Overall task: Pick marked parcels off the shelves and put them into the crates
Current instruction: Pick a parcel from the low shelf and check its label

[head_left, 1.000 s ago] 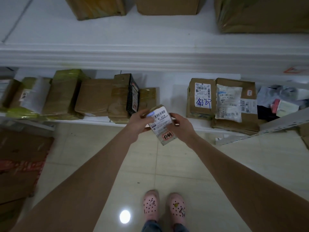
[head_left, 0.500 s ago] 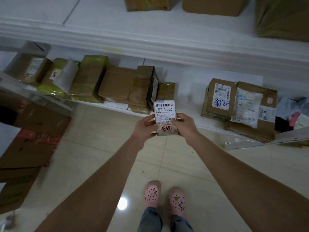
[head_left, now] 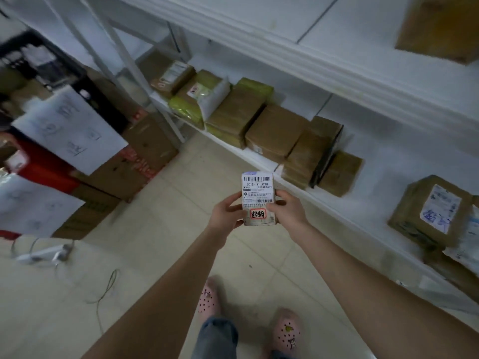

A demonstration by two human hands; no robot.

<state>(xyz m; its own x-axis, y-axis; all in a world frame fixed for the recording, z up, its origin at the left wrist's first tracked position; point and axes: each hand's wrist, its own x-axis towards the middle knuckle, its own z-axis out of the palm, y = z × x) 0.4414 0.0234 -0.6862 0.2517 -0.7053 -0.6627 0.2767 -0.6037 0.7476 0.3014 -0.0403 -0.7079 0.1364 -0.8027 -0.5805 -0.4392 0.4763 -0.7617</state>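
Note:
A small parcel (head_left: 258,189) with a white barcode label and a red-outlined handwritten mark is held upright in front of me, above the tiled floor. My left hand (head_left: 226,216) grips its left edge and my right hand (head_left: 287,209) grips its right edge. To the right runs the low white shelf (head_left: 261,161) with several brown taped parcels (head_left: 274,133). A red crate (head_left: 39,164) with a white sheet hanging on it stands at the far left, and a dark crate (head_left: 28,58) sits behind it, blurred.
Cardboard boxes (head_left: 145,151) are stacked on the floor between the crates and the shelf post. A parcel with blue writing (head_left: 435,211) lies further right on the shelf. A cable and a white power strip (head_left: 44,252) lie on the floor at left. My feet (head_left: 285,330) are below.
My view has swung left, bringing the crates and floor boxes into sight. The parcel stays in both hands, turned upright, and has come away from the shelf.

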